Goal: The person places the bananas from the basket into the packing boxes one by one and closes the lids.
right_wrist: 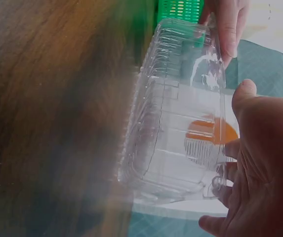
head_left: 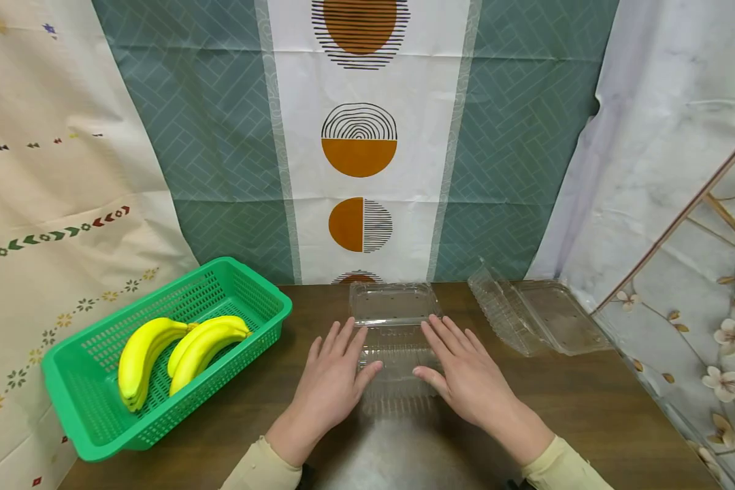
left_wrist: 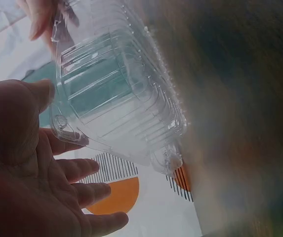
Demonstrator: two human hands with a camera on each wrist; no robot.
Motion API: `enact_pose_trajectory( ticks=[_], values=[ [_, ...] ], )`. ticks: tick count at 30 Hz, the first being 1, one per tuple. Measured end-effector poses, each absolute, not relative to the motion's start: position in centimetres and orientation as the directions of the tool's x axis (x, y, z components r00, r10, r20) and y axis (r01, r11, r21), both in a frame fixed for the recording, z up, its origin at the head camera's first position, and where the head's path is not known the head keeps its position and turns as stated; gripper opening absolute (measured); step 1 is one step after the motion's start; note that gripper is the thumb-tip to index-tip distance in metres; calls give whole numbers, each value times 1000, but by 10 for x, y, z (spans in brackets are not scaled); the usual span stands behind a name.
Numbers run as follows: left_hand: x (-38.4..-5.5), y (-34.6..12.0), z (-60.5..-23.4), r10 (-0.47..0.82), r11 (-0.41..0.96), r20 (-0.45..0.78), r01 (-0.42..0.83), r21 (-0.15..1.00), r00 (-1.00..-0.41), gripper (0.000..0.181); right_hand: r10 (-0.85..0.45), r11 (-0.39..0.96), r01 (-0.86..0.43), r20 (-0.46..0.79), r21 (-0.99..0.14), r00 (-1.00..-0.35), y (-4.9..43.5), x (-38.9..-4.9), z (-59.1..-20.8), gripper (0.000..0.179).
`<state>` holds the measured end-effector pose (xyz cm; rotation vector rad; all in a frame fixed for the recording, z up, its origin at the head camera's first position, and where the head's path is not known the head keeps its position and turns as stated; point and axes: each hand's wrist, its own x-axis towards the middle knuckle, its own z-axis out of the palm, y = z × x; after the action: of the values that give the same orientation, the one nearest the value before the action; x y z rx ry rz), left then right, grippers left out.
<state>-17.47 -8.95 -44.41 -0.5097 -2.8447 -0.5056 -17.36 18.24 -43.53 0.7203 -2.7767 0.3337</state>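
Observation:
A clear plastic clamshell box (head_left: 398, 374) stands on the table between my two hands, its lid (head_left: 395, 303) folded back toward the wall. At its left side is my left hand (head_left: 333, 381), fingers straight and spread. My right hand (head_left: 465, 374) mirrors it at the right side, fingers extended too. In the left wrist view, the thumb and fingers lie close to the rim of the box (left_wrist: 101, 94) without curling round it. The right wrist view has the fingers beside the box wall (right_wrist: 176, 113); whether they touch it I cannot tell.
On the left, a green plastic basket (head_left: 177, 415) contains yellow bananas (head_left: 150, 354). A second open clear clamshell box (head_left: 527, 316) lies at the back right, near the marble-patterned cloth (head_left: 667, 238). Patterned cloth (head_left: 373, 88) hangs behind the brown table (head_left: 576, 422).

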Motion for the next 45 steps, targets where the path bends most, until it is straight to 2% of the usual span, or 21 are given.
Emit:
enact_pose_trajectory(
  ticks=[45],
  values=[
    [-171,-90,-460,331,876,152,364,318,-931,73,-444,842,-485,206,-237,-872,204,-164,-461,81]
  ],
)
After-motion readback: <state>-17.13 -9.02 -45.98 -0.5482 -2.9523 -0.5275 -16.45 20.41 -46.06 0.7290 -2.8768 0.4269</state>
